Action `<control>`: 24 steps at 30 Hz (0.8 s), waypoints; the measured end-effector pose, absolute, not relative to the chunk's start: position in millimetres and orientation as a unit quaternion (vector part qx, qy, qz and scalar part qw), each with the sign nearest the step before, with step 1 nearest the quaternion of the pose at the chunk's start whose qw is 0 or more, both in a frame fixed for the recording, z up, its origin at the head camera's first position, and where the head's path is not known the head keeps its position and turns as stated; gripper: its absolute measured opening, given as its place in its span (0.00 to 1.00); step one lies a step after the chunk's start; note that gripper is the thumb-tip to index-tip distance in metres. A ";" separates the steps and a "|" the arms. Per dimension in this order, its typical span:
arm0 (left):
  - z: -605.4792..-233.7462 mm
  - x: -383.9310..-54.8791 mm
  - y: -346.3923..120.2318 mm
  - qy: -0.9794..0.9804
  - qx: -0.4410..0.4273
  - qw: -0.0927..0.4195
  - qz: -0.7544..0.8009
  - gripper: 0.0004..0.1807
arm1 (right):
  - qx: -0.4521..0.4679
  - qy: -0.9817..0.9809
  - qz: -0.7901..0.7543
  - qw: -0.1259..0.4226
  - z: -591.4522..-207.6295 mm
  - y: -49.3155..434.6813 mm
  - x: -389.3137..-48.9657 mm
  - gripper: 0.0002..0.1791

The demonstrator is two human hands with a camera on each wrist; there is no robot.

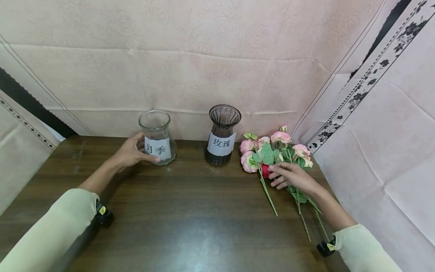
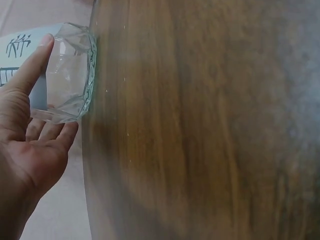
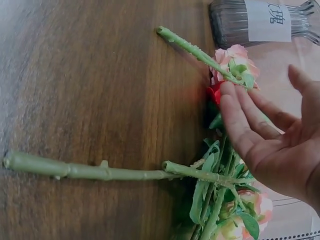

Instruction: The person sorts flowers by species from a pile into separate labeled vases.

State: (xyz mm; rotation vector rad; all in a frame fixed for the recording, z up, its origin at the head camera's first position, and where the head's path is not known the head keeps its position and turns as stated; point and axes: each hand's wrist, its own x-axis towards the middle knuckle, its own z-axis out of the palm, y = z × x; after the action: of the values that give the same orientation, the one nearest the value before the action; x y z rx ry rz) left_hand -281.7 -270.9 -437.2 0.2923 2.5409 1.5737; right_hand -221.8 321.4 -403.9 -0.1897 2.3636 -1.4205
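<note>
A clear glass vase [image 1: 171, 142] with a white paper label stands upright on the table at left. My left hand [image 1: 131, 153] grips its side, the thumb lying across the label and the fingers behind the glass; the left wrist view shows the thumb on the label [image 2: 37, 97]. To the right, my right hand [image 1: 293, 176] reaches over a bunch of artificial flowers, thumb apart and fingers fairly straight. Its fingertips are at a red flower [image 1: 265, 171], partly hidden among pink flowers [image 1: 249, 161]; whether they touch it I cannot tell.
A dark ribbed glass vase [image 1: 223, 130] with a white label stands between the clear vase and the flowers. Green stems [image 1: 268, 194] point toward me across the brown wooden table [image 1: 190, 211]. A pale patterned cloth [image 1: 190, 75] hangs behind the table, with another cloth at right.
</note>
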 end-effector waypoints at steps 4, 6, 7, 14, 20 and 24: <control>-437.0 -283.6 -271.7 0.847 0.104 0.068 0.517 0.67 | -0.067 0.833 -0.503 0.222 -403.5 324.7 -219.8 0.31; -436.8 -284.3 -272.0 0.851 0.107 0.065 0.511 0.67 | -0.068 0.825 -0.507 0.241 -403.9 325.9 -218.9 0.32; -437.0 -284.8 -271.9 0.852 0.106 0.063 0.509 0.66 | -0.068 0.820 -0.510 0.250 -404.5 326.5 -218.6 0.31; -438.0 -285.5 -272.6 0.859 0.106 0.061 0.498 0.65 | -0.060 0.778 -0.541 0.314 -412.0 327.4 -218.1 0.32; -440.4 -286.6 -273.5 0.856 0.113 0.059 0.502 0.67 | -0.025 0.738 -0.574 0.352 -420.6 321.8 -218.9 0.35; -442.8 -286.9 -275.1 0.858 0.114 0.041 0.499 0.67 | -0.024 0.711 -0.597 0.371 -426.8 315.6 -219.5 0.35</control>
State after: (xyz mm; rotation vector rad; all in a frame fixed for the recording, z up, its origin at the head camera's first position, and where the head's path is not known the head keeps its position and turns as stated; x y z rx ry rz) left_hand -286.9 -275.1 -442.8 0.3489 2.6272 1.5270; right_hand -219.5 315.6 -426.8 -0.0613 1.8239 -1.5304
